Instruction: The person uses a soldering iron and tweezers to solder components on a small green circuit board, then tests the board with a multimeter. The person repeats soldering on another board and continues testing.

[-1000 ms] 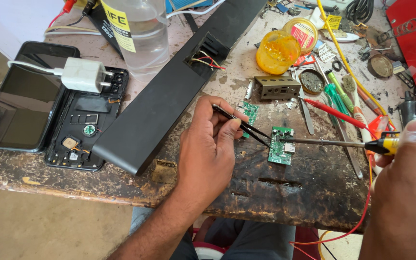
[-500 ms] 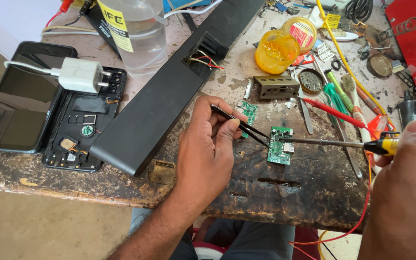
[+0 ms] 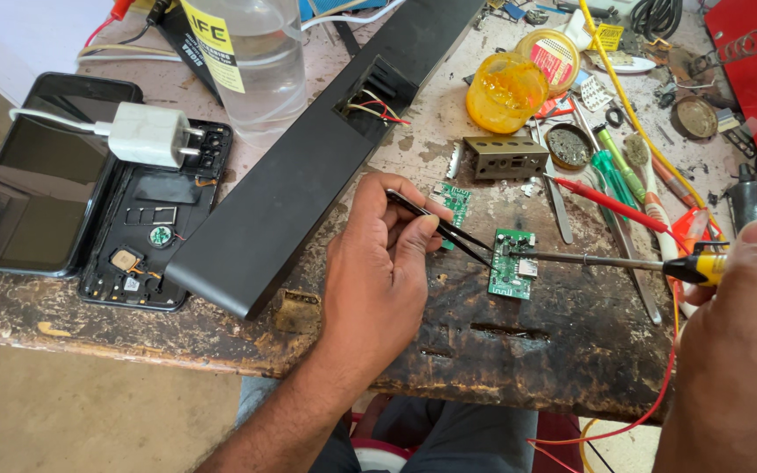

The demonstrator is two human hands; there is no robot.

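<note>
My left hand (image 3: 378, 271) pinches black tweezers (image 3: 444, 229), their tips resting on the upper left of a small green circuit board (image 3: 512, 264) that lies on the worn wooden bench. My right hand (image 3: 742, 315) grips the yellow handle of a soldering iron (image 3: 606, 260); its thin metal tip touches the same board from the right. A second, smaller green board (image 3: 457, 200) lies just behind my left fingers.
A long black speaker housing (image 3: 308, 175) with loose wires crosses the bench diagonally. An opened phone (image 3: 155, 223), a white charger (image 3: 146, 133) and a dark screen (image 3: 32, 175) lie left. A clear bottle (image 3: 251, 61), yellow flux jar (image 3: 505, 92), metal bracket (image 3: 505, 158) and screwdrivers (image 3: 624, 166) crowd the back right.
The tweezers and iron tip stay on the green board. Both hands have barely shifted.
</note>
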